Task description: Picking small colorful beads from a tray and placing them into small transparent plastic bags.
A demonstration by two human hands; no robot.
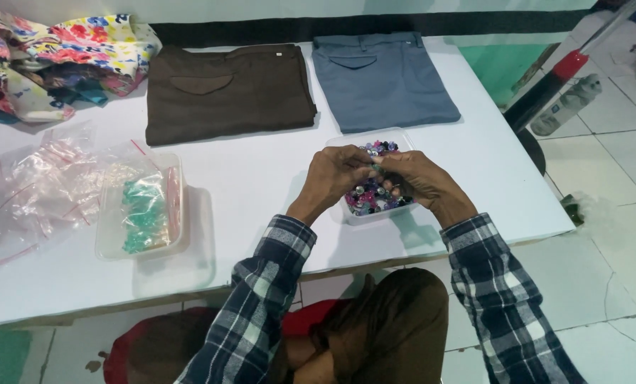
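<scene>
Far out to the left of our left hand (335, 178) lies a heap of flowered cloth (62, 57) at the back corner of the white table (261, 178). Nearer on that side, a loose pile of small clear zip bags (33, 192) spreads beside a shallow clear tub (141, 208) that holds bagged green pieces.

Beyond our hands, at the back of the table, a folded brown pair of trousers (229, 89) and a folded grey-blue pair (382, 78) lie side by side, apart from each other.

Our left hand is curled with its fingertips pinched together, meeting the fingertips of our right hand (421, 181). Both hover right over the small clear container (352, 212) of mixed coloured beads (372, 198), which sits under and just past our wrists. Something small seems to be pinched between the two hands, but it is too small for us to tell what, or which hand grips it.

We judge the step to be picking or sorting single beads out of the container. The next move likely calls for a fine, steady pinch and keeping the hands low over the container, so that anything dropped falls back in.

To the right of our right hand the table ends, and tiled floor (616, 213) shows with a red-and-black pole (556, 78) leaning across it.
</scene>
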